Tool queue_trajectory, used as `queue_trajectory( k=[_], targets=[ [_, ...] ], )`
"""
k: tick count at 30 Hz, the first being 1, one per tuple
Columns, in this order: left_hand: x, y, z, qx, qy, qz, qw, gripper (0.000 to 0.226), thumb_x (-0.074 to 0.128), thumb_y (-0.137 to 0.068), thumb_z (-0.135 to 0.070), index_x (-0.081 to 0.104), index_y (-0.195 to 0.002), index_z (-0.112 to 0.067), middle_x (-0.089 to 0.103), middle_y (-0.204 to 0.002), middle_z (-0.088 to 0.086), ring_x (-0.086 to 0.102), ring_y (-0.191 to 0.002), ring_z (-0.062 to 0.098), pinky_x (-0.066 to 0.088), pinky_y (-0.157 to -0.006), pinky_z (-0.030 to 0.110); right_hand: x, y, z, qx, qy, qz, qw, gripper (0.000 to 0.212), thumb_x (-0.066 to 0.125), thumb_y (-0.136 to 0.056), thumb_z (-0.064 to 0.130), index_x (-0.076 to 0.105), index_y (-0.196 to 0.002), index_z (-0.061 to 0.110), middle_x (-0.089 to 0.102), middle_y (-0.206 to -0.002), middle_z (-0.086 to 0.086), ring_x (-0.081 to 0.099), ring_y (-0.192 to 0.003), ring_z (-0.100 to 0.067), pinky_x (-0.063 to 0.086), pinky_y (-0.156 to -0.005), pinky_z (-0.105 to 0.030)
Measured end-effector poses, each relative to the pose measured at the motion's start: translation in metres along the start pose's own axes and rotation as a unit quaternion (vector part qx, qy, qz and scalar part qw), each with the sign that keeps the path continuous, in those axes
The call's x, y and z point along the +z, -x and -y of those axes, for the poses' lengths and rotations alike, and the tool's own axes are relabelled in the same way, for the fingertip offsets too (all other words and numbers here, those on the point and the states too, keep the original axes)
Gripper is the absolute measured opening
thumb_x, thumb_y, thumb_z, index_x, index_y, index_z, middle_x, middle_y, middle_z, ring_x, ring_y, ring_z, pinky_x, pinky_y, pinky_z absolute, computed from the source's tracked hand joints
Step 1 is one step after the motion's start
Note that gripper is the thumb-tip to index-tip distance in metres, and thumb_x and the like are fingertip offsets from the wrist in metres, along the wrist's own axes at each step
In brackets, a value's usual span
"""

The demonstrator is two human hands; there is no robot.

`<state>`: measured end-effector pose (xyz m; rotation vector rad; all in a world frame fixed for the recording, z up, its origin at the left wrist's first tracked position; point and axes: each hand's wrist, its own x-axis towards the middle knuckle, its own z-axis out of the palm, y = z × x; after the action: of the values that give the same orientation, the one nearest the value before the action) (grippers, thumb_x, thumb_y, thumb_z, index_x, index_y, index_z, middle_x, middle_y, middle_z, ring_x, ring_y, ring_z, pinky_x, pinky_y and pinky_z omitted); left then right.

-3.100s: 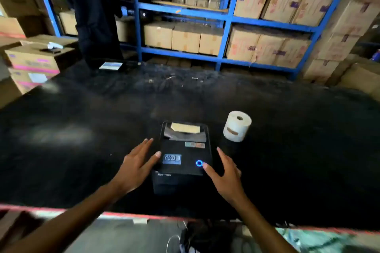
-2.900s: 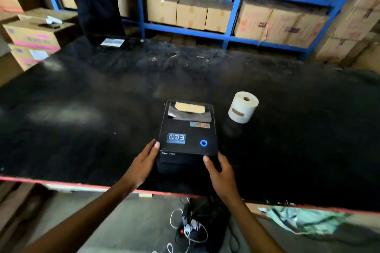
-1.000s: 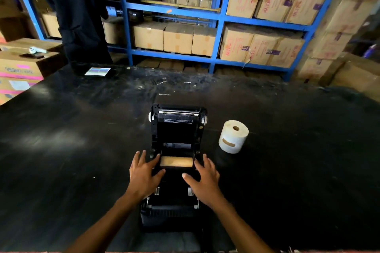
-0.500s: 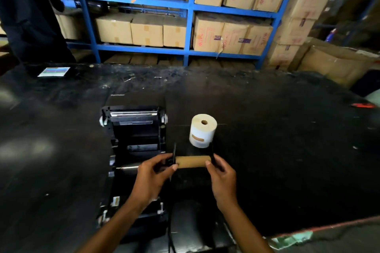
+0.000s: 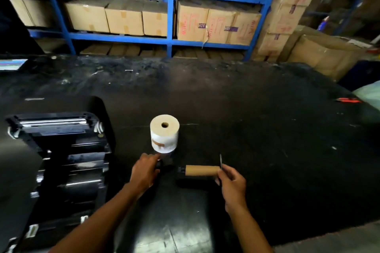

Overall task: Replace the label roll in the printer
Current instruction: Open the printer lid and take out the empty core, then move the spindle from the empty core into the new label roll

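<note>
Head-camera footage showed the new label roll [image 5: 164, 133] standing on end on the black table [image 5: 267, 129], just beyond the hands and to the right of the opened printer [image 5: 59, 162]. It was judged to be fairly light yet firm, a tight paper winding around a hollow core; a taped tab on its side was seen, so the winding was not expected to unspool when lifted. A hold around the curved wall was judged best, or by the flat ends once laid sideways for the spindle. Nearer, the empty cardboard core [image 5: 202, 170] was held on a dark spindle whose right end was pinched by the right hand [image 5: 231, 184]; it was judged very light and easily crushed. The left hand [image 5: 144, 172] was closed on a small dark part, probably the spindle's other guide, though this could not be made out. Blue shelving [image 5: 170, 12] stacked with cartons was visible beyond the table.
</note>
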<state>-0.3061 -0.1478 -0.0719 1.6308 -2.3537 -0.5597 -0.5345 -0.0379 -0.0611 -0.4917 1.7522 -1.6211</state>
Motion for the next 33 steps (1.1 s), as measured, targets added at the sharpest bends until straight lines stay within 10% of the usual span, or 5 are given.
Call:
queue_trajectory(
  k=[8, 11, 21, 33],
  targets=[
    [0.013, 0.012, -0.005, -0.017, 0.175, -0.101, 0.979, 0.012, 0.069, -0.085, -0.02, 0.072, -0.096, -0.016, 0.072, -0.097, -0.001, 0.064, -0.091, 0.006, 0.046, -0.085, 0.019, 0.007, -0.012, -0.023, 0.047, 0.006, 0.079, 0.996, 0.019, 0.06, -0.085, -0.003, 0.066, -0.103, 0.002, 0.067, -0.082, -0.004, 0.063, -0.075, -0.013, 0.057, -0.059, -0.018],
    [0.011, 0.029, -0.027, -0.039, 0.288, 0.028, 0.956, 0.006, 0.072, -0.082, -0.031, 0.071, -0.089, -0.031, 0.072, -0.079, -0.011, 0.066, -0.071, -0.001, 0.051, -0.071, 0.016, 0.017, -0.01, -0.026, 0.056, 0.005, 0.118, 0.991, 0.019, 0.063, -0.083, -0.001, 0.067, -0.101, 0.004, 0.068, -0.082, -0.004, 0.065, -0.075, -0.014, 0.056, -0.058, -0.016],
    [-0.051, 0.035, 0.014, -0.099, 0.212, -0.061, 0.97, 0.011, 0.074, -0.081, -0.026, 0.073, -0.088, -0.018, 0.072, -0.079, -0.001, 0.065, -0.07, 0.005, 0.045, -0.057, 0.01, 0.005, -0.053, -0.007, -0.024, 0.101, 0.078, 0.991, 0.017, 0.06, -0.085, -0.005, 0.062, -0.1, -0.011, 0.062, -0.076, -0.013, 0.057, -0.044, 0.002, 0.046, -0.046, -0.008],
    [0.026, 0.051, 0.009, -0.11, 0.232, -0.028, 0.966, 0.024, 0.078, -0.077, -0.017, 0.07, -0.097, -0.008, 0.069, -0.088, 0.01, 0.062, -0.072, 0.019, 0.052, -0.07, 0.032, 0.018, -0.021, -0.041, -0.154, 0.423, 0.219, 0.866, 0.026, 0.068, -0.081, 0.028, 0.069, -0.103, 0.015, 0.064, -0.105, -0.011, 0.054, -0.104, -0.027, 0.04, -0.091, -0.031]
  ],
)
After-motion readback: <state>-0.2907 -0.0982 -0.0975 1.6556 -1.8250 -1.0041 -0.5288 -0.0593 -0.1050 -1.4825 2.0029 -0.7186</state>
